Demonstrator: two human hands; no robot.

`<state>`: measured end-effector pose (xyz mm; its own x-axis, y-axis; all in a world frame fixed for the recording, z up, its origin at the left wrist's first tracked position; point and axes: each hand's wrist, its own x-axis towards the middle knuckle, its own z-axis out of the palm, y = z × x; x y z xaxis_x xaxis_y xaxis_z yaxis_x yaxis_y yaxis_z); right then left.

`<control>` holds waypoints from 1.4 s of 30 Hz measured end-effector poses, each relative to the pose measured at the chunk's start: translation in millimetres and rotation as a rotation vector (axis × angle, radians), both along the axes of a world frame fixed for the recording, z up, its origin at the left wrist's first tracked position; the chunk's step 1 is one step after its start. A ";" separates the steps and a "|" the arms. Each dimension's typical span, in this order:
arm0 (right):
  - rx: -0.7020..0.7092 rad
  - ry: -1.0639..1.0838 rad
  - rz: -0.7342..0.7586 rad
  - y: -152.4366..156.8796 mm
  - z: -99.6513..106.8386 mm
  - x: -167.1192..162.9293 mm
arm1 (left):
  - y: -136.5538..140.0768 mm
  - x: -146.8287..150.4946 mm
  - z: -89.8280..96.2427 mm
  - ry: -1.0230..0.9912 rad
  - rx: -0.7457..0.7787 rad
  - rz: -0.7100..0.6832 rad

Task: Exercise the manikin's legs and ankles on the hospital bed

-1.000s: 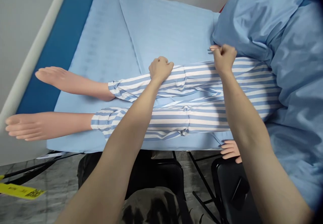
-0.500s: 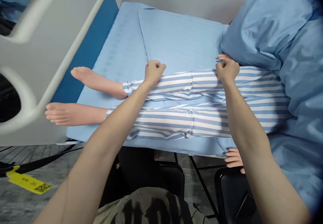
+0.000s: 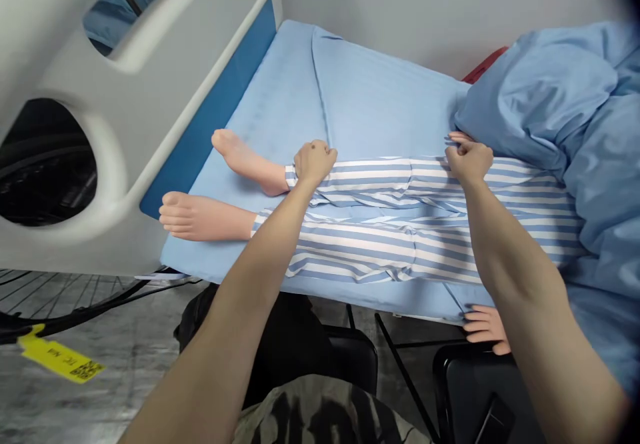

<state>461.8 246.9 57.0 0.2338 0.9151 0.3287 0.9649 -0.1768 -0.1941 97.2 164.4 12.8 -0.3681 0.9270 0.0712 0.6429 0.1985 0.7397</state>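
A mannequin in blue-and-white striped trousers [image 3: 365,234] lies on a bed. My left hand [image 3: 315,162] is closed in a fist against the far trouser leg, just above the cuff by the far foot [image 3: 247,161]. At the thigh of that same leg, my right hand [image 3: 469,162] is also closed, close beside the mannequin's far hand [image 3: 460,137]. Whether cloth is pinched inside either fist is hidden. Both my forearms cross over the near leg, whose bare foot [image 3: 187,217] points to the footboard.
A grey footboard [image 3: 165,77] with cut-out holes stands at the left. Bunched blue bedding [image 3: 540,97] covers the mannequin's upper body. The mannequin's near hand [image 3: 487,327] hangs over the bed's near edge. Black chairs [image 3: 500,381] and a yellow tag [image 3: 63,361] are below.
The view has swung left, showing more footboard. My left fist has shifted toward the cuff, and my right fist slightly toward the knee. Both stay closed.
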 end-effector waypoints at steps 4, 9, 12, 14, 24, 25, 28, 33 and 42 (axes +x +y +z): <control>0.091 0.163 0.164 3.5 -0.6 -64.5 | -0.5 0.9 -0.7 0.021 -0.058 -0.015; 0.059 0.511 0.551 -14.1 -18.9 -198.4 | -1.4 -3.4 5.0 -0.026 -0.060 -0.023; 0.007 0.691 0.613 -28.0 -36.6 -241.4 | -4.0 -9.1 0.9 -0.080 -0.023 -0.013; -0.012 0.776 0.598 -31.9 -43.9 -247.9 | -3.5 -11.9 -2.2 -0.129 0.002 -0.014; -0.019 0.921 0.574 -16.7 -49.3 -238.8 | 30.4 39.3 37.9 -0.711 0.282 0.156; -0.025 0.927 0.576 -15.8 -51.4 -239.2 | 28.7 44.2 35.2 -0.638 0.265 0.149; -0.024 0.943 0.571 -14.7 -57.8 -242.4 | 19.9 51.7 19.2 -0.362 0.179 0.122; 0.007 0.956 0.590 -0.5 -53.5 -230.9 | 17.0 52.4 5.7 -0.266 0.176 0.111; 0.207 0.721 0.548 16.0 -55.6 -118.6 | 23.1 48.6 -8.1 -0.348 0.284 0.038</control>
<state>343.2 262.9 1.5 -0.0031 0.8975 0.4410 0.5376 0.3733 -0.7561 145.8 187.4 4.7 -0.4488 0.8738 0.1872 0.3428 -0.0251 0.9391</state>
